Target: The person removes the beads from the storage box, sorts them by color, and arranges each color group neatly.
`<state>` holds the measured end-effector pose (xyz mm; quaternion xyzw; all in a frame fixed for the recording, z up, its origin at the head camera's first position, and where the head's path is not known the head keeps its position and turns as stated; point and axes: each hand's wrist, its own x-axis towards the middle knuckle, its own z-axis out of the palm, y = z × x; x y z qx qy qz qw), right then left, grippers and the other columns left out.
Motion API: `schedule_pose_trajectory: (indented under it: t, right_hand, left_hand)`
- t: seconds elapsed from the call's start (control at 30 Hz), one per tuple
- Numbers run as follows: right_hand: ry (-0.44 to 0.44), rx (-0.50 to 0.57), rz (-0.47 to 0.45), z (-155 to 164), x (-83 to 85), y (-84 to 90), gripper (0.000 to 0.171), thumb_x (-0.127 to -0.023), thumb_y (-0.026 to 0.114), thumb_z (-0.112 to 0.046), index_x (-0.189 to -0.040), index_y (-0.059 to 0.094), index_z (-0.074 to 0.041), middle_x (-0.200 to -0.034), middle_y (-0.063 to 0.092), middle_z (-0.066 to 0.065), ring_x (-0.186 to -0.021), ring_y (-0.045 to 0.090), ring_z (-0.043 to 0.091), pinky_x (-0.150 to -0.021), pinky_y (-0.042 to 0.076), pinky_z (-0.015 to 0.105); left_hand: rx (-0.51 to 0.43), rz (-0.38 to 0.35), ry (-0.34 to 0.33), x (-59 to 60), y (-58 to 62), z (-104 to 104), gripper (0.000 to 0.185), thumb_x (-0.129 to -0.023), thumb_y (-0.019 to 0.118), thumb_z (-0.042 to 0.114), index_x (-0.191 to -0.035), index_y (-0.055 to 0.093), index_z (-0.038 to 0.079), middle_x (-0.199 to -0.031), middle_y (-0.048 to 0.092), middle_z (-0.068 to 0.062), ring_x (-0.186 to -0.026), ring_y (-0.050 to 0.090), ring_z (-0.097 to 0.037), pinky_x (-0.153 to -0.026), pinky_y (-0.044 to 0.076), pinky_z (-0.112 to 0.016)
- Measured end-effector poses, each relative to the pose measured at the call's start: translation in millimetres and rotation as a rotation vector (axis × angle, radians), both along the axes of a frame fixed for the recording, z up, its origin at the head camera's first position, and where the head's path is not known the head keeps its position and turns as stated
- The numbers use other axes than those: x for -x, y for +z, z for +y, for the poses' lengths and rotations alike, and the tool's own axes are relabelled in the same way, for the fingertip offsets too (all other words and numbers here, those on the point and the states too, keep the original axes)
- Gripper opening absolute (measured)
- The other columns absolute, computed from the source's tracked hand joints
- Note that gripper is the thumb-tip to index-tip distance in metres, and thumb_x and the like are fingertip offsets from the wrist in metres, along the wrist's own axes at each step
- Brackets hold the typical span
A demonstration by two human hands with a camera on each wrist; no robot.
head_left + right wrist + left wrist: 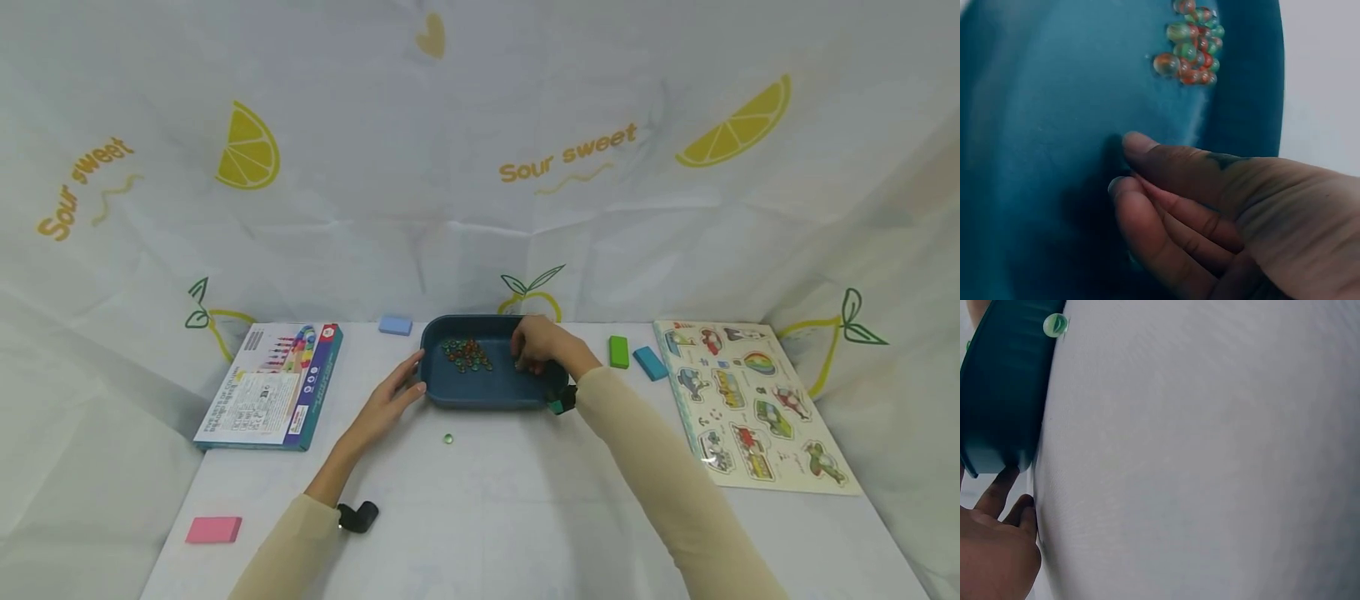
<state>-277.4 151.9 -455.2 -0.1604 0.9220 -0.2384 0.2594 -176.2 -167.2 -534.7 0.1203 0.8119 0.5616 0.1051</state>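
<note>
A dark blue tray (487, 392) sits mid-table, with a cluster of red-green marbles (467, 354) on its left floor. One green marble (448, 438) lies loose on the table in front of it. My left hand (397, 392) rests straight-fingered against the tray's left end; in the left wrist view its fingertips (1004, 490) touch the tray (997, 394) corner, the loose marble (1055, 325) farther off. My right hand (536, 346) reaches into the tray's right half. Its thumb and fingers (1141, 187) touch the bare tray (1041, 125) floor with nothing seen between them, apart from the marbles (1192, 44).
A colourful game box (270, 387) lies at the left, a vehicle puzzle board (753, 404) at the right. Small blocks lie around: pink (213, 529) front left, light blue (395, 325) behind the tray, green (618, 352) and blue (649, 363) to its right. A white cloth backs the table.
</note>
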Motion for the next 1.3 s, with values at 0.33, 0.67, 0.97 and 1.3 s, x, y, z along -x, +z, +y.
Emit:
schedule_pose_trajectory:
  t: [0.33, 0.67, 0.97, 1.3]
  right_hand:
    - [-0.059, 0.221, -0.067, 0.7, 0.5, -17.5, 0.012, -0.093, 0.079, -0.009, -0.102, 0.079, -0.001, -0.083, 0.079, 0.013, -0.065, 0.074, 0.017, -0.065, 0.066, 0.034]
    - [-0.121, 0.468, -0.246, -1.2, 4.7, -30.1, 0.024, -0.099, 0.073, -0.008, -0.12, 0.074, 0.003, -0.102, 0.08, 0.017, -0.078, 0.075, 0.015, -0.074, 0.067, 0.035]
    - [-0.151, 0.635, -0.279, -4.1, -1.1, -30.6, 0.034, -0.1, 0.074, -0.012, -0.13, 0.068, 0.004, -0.112, 0.077, 0.02, -0.086, 0.074, 0.017, -0.081, 0.067, 0.039]
    - [-0.041, 0.795, -0.218, -22.7, -64.1, -2.9, 0.037, -0.1, 0.074, -0.015, -0.127, 0.067, 0.01, -0.107, 0.07, 0.036, -0.076, 0.073, 0.023, -0.072, 0.067, 0.045]
  left_hand:
    - [0.007, 0.004, 0.005, -0.7, -0.9, -0.3, 0.064, -0.11, 0.058, 0.032, -0.168, 0.032, 0.025, -0.177, 0.028, -0.009, -0.163, 0.028, -0.041, -0.131, 0.027, -0.063]
    - [0.009, -0.001, 0.009, -1.0, 0.1, -0.5, 0.064, -0.11, 0.057, 0.033, -0.168, 0.032, 0.025, -0.177, 0.028, -0.009, -0.162, 0.029, -0.041, -0.131, 0.028, -0.062]
    - [0.0, 0.003, 0.008, 0.1, -1.9, 0.6, 0.064, -0.11, 0.058, 0.032, -0.168, 0.032, 0.027, -0.177, 0.028, -0.008, -0.162, 0.029, -0.041, -0.13, 0.029, -0.063]
    - [-0.011, 0.001, 0.012, -0.4, -0.8, 1.1, 0.063, -0.11, 0.058, 0.032, -0.167, 0.033, 0.028, -0.177, 0.029, -0.007, -0.162, 0.03, -0.04, -0.131, 0.029, -0.062]
